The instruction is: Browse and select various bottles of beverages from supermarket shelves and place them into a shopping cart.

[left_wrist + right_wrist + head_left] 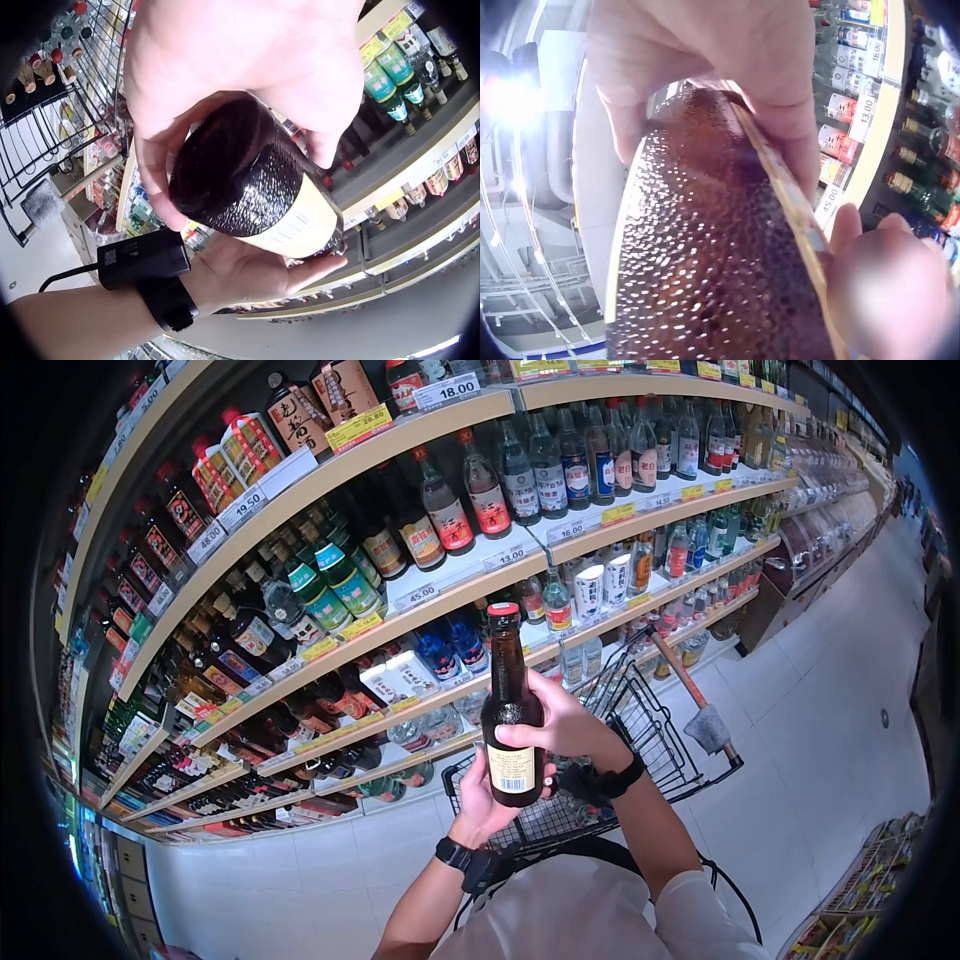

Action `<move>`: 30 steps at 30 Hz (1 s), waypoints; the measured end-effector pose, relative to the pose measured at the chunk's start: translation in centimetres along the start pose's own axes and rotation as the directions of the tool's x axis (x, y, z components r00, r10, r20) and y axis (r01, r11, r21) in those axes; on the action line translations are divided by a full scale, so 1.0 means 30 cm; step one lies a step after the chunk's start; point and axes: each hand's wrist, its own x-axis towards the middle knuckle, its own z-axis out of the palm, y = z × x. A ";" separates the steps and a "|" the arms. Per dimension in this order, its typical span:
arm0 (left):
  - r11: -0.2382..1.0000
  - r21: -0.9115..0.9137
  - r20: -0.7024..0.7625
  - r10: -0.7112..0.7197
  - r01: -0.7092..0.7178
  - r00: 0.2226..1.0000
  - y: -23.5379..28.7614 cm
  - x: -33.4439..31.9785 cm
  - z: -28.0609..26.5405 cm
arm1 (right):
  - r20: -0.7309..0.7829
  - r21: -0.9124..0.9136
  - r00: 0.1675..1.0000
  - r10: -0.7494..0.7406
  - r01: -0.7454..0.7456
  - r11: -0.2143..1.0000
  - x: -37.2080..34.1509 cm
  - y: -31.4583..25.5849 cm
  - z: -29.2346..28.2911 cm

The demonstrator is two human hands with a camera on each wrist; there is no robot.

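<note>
A brown glass bottle (508, 703) with a red cap (503, 609) stands nearly upright between both hands in the head view. Its cream label (512, 768) bears small print and a barcode. My left hand (486, 798) holds it low, near the base; in the left wrist view, thumb and fingers curve round the bottle's dark bottom (225, 154). From the right, my right hand (570, 722) grips the body, thumb laid across the front above the label. The right wrist view shows the bottle's pebbled, shiny glass (697, 240) close up beneath that hand.
A black wire shopping cart (640, 725) stands just beyond the right forearm, its bar carrying a grey fuzzy wrap (708, 728). Curved shelves (560, 545) full of bottles and price tags run along the front and left. Pale tiled floor (800, 730) lies to the right.
</note>
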 end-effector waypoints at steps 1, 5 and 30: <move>1.000 0.001 -0.013 0.016 -0.016 1.000 -0.008 0.009 -0.008 | -0.038 -0.052 0.999 -0.003 0.001 0.999 0.001 -0.008 0.001; 0.999 -0.040 0.036 -0.004 0.005 0.999 -0.017 0.034 -0.062 | -0.027 -0.020 1.000 0.012 -0.012 1.000 0.003 0.012 -0.011; 0.986 0.151 0.011 0.067 -0.068 0.998 0.006 0.044 0.125 | -0.009 0.517 1.000 -0.028 0.029 0.855 -0.022 0.020 -0.158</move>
